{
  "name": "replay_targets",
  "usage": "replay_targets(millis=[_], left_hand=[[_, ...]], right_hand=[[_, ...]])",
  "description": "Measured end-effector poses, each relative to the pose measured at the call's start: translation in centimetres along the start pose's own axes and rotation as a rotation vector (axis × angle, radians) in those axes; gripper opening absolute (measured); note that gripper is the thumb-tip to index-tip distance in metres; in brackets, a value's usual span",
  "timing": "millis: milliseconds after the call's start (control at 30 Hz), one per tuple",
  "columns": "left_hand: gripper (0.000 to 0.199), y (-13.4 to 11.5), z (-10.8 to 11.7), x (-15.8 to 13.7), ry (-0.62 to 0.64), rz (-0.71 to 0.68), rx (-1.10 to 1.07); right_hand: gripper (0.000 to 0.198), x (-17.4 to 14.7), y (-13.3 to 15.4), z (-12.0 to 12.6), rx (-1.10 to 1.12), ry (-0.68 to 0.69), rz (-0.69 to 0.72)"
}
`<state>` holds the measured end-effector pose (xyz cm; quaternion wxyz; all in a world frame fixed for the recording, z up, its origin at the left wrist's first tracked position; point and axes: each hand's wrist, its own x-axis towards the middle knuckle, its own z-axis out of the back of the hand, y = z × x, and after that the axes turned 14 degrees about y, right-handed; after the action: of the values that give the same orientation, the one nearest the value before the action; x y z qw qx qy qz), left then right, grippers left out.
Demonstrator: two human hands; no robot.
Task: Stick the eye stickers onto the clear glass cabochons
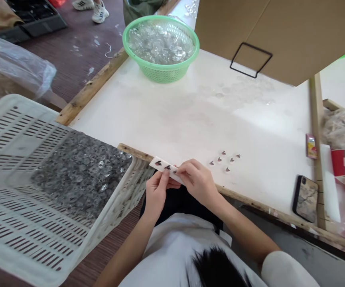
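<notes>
Right hand point(200, 181) is covering one end of a white strip point(162, 164) — cannot tell how many prints are hiding there; a third is showing only in part. Left hand's lower fingers are curling partly out of sight. Strip is looking narrow and pale, its dark, red-tinged marks running in a row, fine detail too small to read. Fingers of both hands are pinching it at the counter's point(148, 111) near edge — six small marked pieces point(219, 159) are lying rightward.
</notes>
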<state>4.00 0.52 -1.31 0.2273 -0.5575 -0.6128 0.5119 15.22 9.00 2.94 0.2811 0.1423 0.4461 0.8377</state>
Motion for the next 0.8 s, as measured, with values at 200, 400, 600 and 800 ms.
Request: replay_targets(millis=[200, 400, 600, 800], left_hand=[[0.031, -0.3, 0.0, 1.0, -0.042, 0.015, -0.022], [0.034, -0.2, 0.5, 1.3, -0.054, 0.024, -0.027], [0.030, 0.0, 0.5, 1.1, -0.053, 0.016, -0.015], [0.027, -0.1, 0.4, 1.0, -0.034, 0.016, -0.006]], right_hand=[[0.010, 0.4, -4.1, 6.6, 0.117, -0.236, -0.118], [0.026, 1.0, -14.3, 15.4, 0.213, -0.477, -0.548], [0.026, 1.0, -16.8, 15.7, 0.203, -0.406, -0.633], [0.020, 1.7, -16.1, 15.3, -0.078, -0.360, -0.701]])
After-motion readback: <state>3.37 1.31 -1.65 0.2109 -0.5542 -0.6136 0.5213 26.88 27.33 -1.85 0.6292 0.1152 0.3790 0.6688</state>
